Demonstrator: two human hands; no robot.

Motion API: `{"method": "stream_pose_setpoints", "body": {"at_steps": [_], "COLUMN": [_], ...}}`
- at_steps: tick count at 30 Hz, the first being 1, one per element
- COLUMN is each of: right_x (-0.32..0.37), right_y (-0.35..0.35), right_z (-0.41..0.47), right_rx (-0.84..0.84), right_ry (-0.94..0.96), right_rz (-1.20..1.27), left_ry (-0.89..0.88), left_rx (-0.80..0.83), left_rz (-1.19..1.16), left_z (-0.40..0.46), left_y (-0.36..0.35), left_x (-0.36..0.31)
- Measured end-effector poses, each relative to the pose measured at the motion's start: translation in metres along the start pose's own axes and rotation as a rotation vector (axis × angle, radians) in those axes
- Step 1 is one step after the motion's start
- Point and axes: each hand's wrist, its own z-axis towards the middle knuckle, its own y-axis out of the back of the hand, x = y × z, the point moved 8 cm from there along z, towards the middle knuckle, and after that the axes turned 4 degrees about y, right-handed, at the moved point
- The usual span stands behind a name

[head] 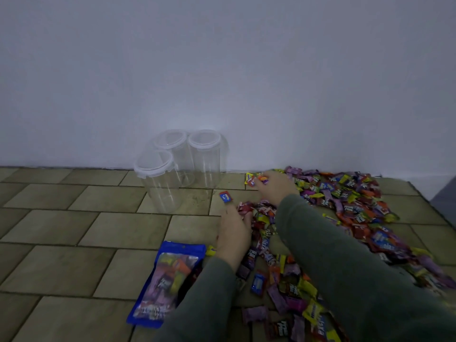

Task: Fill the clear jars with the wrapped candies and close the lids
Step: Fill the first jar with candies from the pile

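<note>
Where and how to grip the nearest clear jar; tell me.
Grip the nearest clear jar around its bare cylindrical wall below the lid, coming from its front-left. It stands upright, two other jars crowd its back and right, and its lid clasps stick out at the rim.

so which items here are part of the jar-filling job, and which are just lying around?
Job:
- three clear jars, lids on, empty
- loose wrapped candies
- left hand, right hand, both on the candies

Lying about:
- blue candy bag

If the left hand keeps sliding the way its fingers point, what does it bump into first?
Probably the little blue and red candy lying just past the left hand's fingertips. Further along stands the nearest clear jar, a bit to the left. Depth is hard to judge here.
</note>
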Motion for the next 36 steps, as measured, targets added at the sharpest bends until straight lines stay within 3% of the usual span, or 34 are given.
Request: {"method": "stream_pose_setpoints", "body": {"at_steps": [7,13,24,36], "right_x": [0.002,0.012,0.008,-0.074], "right_y": [0.060,0.103,0.198,0.228], "right_z": [-0.055,-0.102,-0.174,-0.241], "right_rx": [-0.283,-0.445,-0.551,-0.518], "right_ry": [-0.107,-0.078,0.048,-0.004], "right_rz": [0.473,0.777,0.910,0.939], "left_ry": [-0.084,-0.120,-0.222,-0.327], "left_rx": [-0.041,-0.048,-0.066,-0.070], "left_rz": [-0.210,-0.276,-0.429,-0.558], "left_z": [-0.031,-0.059,-0.121,-0.198], "left_y": [0.010,0.012,0.015,-0.016], "left_x": [-0.036,-0.067,-0.141,-0.183]}}
